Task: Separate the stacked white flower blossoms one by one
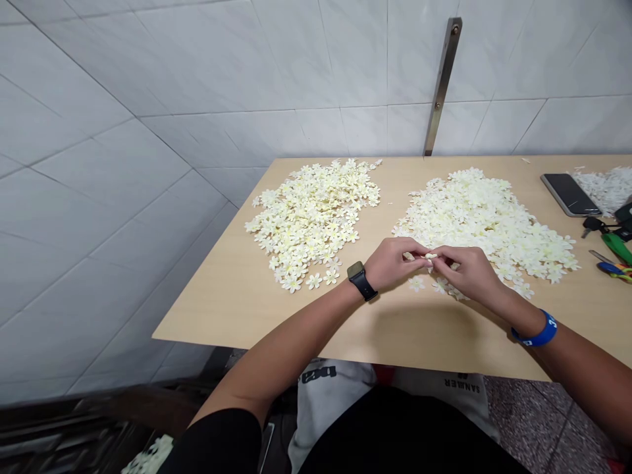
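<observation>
Both hands meet in front of the right heap of white artificial flowers (469, 207). Between their fingertips is one small pale flower (431, 256), mostly hidden by the fingers. My left hand (395, 262), with a black watch at its wrist, is closed in a pinch on the flower's left side. From the other side my right hand (467, 268) pinches the same flower; a blue band circles that wrist. A few loose flowers lie on the table just below the hands. To the left spreads a second heap of pale yellow-white flowers (316, 210).
A phone (570, 194) lies at the right of the wooden table (222, 309), near a pile of thin white pieces (609, 184). Keys (595, 225) and coloured-handled tools (615, 266) sit at the right edge. Behind stands a tiled wall with a metal bracket (443, 85).
</observation>
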Demonstrator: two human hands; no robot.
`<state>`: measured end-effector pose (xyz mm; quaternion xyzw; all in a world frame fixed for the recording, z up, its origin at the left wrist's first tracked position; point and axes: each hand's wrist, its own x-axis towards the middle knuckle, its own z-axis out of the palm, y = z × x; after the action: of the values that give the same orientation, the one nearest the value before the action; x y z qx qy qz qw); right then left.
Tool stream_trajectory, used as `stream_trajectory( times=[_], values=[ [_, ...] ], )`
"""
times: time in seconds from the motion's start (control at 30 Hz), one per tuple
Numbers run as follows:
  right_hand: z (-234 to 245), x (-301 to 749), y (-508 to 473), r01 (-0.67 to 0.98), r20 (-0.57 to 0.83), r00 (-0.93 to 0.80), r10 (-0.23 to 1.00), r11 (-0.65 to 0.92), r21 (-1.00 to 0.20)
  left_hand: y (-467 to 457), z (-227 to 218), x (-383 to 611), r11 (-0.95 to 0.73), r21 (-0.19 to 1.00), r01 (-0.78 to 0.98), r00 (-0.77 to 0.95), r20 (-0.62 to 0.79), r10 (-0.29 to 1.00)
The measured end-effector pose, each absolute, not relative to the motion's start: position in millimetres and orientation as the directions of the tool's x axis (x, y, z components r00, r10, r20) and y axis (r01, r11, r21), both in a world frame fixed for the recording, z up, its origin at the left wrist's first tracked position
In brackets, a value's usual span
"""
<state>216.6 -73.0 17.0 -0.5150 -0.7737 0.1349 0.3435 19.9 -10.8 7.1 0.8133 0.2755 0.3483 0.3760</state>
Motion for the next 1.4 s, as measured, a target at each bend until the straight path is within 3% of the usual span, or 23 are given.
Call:
stream_trajectory(
  times=[0.43,0.63,0.77,0.93,1.03,1.3,1.4],
  values=[
    [24.3,221.4,-74.6,0.621,0.314,-0.261,0.913,0.407,-0.669,-11.8,5.0,19.3,-0.709,0.689,0.149,0.583,0.518,0.626],
    [25.3,224.9,-71.2,0.674,0.319,-0.208,0.925,0.372,-0.638,-3.8,4.6,15.4,-0.660,0.740,0.128,0.676,0.422,0.604],
    [19.6,230.1,-66.5,0.712,0.380,-0.250,0.891,0.435,-0.551,-0.7,6.1,12.0,-0.599,0.796,0.088,0.721,0.364,0.590],
    [13.4,231.7,-65.7,0.705,0.473,-0.428,0.770,0.612,-0.359,0.5,7.6,12.5,-0.514,0.844,0.154,0.671,0.292,0.682],
    [13.2,229.1,-68.8,0.709,0.472,-0.471,0.745,0.638,-0.300,1.1,7.9,12.5,-0.499,0.848,0.176,0.694,0.253,0.674],
    [13.0,223.0,-74.5,0.767,0.327,-0.415,0.849,0.520,-0.376,-3.7,1.8,15.3,-0.772,0.589,0.238,0.774,0.366,0.517],
    [13.3,222.3,-73.0,0.753,0.319,-0.415,0.852,0.518,-0.405,-5.9,1.6,16.8,-0.803,0.535,0.262,0.758,0.400,0.514]
  ],
)
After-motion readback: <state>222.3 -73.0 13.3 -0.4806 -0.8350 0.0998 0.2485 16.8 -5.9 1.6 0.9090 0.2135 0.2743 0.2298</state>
